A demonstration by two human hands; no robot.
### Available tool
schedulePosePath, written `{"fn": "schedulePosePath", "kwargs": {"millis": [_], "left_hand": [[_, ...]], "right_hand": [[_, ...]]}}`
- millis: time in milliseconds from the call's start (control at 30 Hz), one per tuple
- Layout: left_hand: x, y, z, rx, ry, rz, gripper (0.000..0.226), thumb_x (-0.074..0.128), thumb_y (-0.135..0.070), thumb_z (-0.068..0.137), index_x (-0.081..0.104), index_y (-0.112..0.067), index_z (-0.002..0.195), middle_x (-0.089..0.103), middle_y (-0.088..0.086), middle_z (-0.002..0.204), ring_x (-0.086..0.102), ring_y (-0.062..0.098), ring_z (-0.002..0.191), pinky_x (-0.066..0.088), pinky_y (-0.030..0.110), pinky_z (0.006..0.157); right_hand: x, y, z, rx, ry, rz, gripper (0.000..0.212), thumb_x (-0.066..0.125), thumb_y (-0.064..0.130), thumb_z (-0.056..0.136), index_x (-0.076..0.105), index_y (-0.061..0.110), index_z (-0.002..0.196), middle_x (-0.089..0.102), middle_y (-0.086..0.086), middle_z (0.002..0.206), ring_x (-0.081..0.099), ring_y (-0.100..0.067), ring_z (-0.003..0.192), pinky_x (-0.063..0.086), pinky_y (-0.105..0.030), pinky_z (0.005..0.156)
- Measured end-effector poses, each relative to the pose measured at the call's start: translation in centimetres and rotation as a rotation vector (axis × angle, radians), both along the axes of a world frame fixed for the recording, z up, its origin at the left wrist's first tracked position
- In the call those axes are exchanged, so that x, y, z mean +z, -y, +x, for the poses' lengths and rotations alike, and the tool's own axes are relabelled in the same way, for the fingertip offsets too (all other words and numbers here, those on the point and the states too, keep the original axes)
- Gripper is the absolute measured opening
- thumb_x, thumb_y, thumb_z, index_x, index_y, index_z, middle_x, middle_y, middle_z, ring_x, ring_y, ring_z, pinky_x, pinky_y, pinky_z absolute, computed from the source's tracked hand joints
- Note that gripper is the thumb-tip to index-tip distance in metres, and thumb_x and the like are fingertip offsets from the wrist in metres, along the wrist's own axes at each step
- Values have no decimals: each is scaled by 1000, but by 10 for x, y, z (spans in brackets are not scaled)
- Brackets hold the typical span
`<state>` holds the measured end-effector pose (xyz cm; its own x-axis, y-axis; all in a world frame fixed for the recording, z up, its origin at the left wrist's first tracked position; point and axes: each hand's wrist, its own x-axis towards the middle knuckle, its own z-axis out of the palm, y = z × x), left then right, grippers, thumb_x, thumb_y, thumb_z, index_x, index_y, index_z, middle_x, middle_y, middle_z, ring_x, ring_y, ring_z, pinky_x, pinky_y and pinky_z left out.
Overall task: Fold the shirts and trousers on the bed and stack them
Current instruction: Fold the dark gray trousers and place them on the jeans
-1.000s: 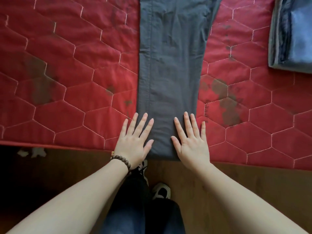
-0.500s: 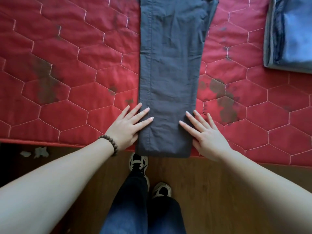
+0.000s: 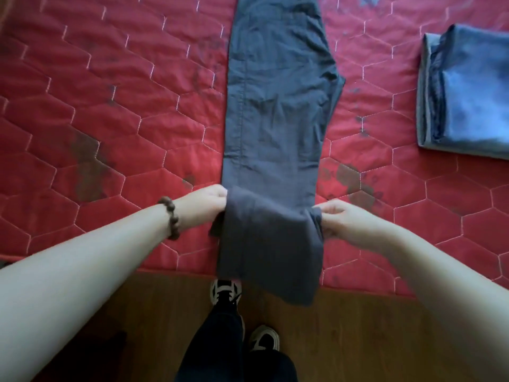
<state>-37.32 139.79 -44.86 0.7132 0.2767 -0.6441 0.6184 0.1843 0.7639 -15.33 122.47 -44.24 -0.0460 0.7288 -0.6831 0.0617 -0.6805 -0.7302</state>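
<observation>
So your left hand [image 3: 210,201] is on the left edge of the grey trousers [image 3: 275,106], beaded bracelet [image 3: 170,216] on that wrist, fingers tucked round the lifted hem end and gripping the cloth. The forearm comes in low and angled from the bottom left, wrist roughly level with the edge of the red quilted mattress [image 3: 96,119].

The trousers are the thing that matters here: they're laid out as one long narrow strip running straight away from you up the bed, and the hem end is the near end, raised between your hands and sagging down over the bed's edge. So the rest of the garment lies dead ahead of the grip, and I'd guess the fold has to travel forward along that long axis, not sideways.

Your right hand [image 3: 341,219] mirrors the left, pinching the right edge of that same end, thumb on top. Both hands look about equally near, so neither leads.

Further right, well apart from the trousers, sits a folded blue garment [image 3: 468,100], probably where the stack goes.
</observation>
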Motion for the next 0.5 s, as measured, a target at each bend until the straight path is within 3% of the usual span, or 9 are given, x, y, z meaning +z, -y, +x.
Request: {"fn": "schedulePosePath", "kwargs": {"millis": [33,67,133,233,300,433,500], "left_hand": [[0,-9,11,226,-40,-64,31,51,-19,84,60,-8,57,56,1,49,54,3,40,44,18,50],[-7,-17,20,402,-85,-142,38,51,-18,89,61,-3,56,58,5,51,56,5,39,45,16,47],[-21,-20,31,562,-138,-301,39,54,-23,95,72,-4,67,70,7,64,68,14,53,51,21,46],[-49,-10,28,611,-257,-265,23,57,-27,95,68,-7,92,69,11,82,66,25,69,51,28,58],[-63,-6,24,641,-252,-201,21,58,-24,95,66,-5,101,68,16,97,64,28,84,50,32,71],[-71,-10,21,575,-253,-146,20,62,-29,92,68,-11,86,69,9,85,64,21,67,48,26,59],[-71,-20,28,572,-206,-73,23,62,-30,92,71,-12,81,72,6,82,65,18,67,48,27,63]], "right_hand": [[0,-15,5,-203,-102,-41,33,51,14,97,68,14,69,62,-4,61,54,-13,53,46,-22,50],[-4,-29,9,-395,-141,-104,30,52,11,95,64,15,68,57,-3,58,50,-13,50,41,-21,49],[-21,-47,9,-606,-85,-264,20,57,16,94,60,14,75,57,-4,61,52,-17,54,43,-26,55],[-52,-46,0,-593,-49,-437,27,56,34,96,53,16,76,44,4,42,42,-11,36,39,-20,47],[-64,-39,-1,-614,-65,-434,24,59,36,94,57,16,80,42,4,45,39,-10,36,40,-20,48],[-75,-32,0,-619,31,-326,23,65,35,90,60,15,79,47,4,51,44,-9,40,39,-18,44],[-77,-36,3,-638,137,-259,24,67,35,88,61,12,82,48,-4,64,44,-15,53,39,-24,49]]}}
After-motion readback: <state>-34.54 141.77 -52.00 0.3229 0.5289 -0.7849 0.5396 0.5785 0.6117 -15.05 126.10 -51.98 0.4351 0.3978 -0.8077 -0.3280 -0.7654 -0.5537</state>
